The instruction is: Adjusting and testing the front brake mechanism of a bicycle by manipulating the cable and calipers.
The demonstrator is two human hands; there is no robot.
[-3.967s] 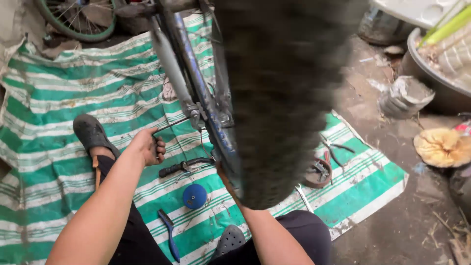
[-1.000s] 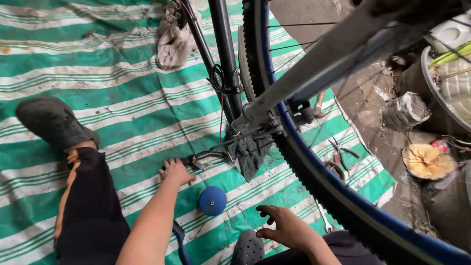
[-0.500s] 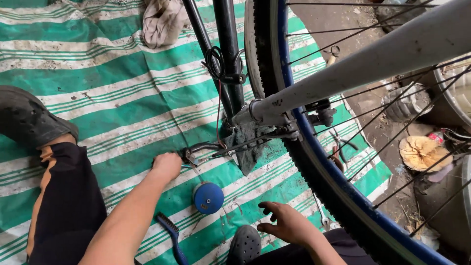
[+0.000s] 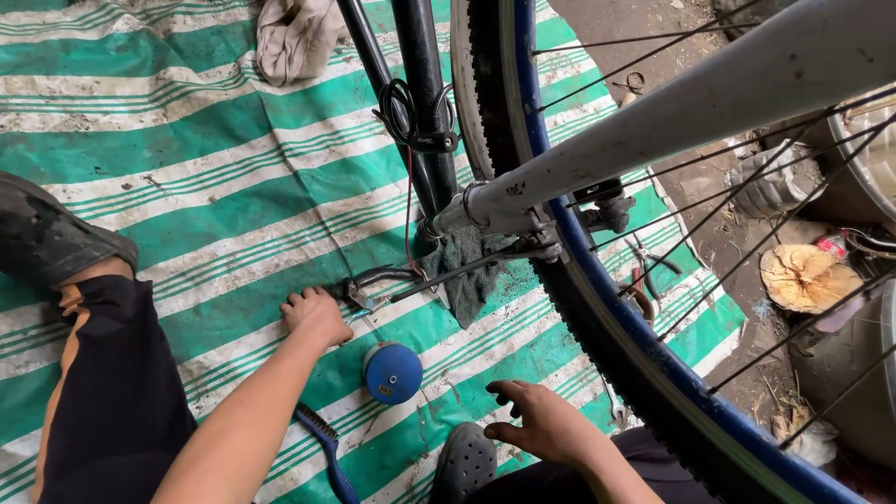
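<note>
Green-and-white striped tarp spread over the ground, an upturned bicycle on it. Left hand closed loosely on the end of the black handlebar, knuckles up, fingers curled at the grip. Bar's long axis running from that hand rightward and slightly up toward the grey rag under the frame. Right hand hovering half open, fingers spread and bent, holding nothing, well apart from the bar and nearer the blue-rimmed wheel. Between both hands, a round blue tin, lid on, contents hidden. Blue-handled brush lying just beside the left forearm. Pliers on the tarp beyond the tyre.
</note>
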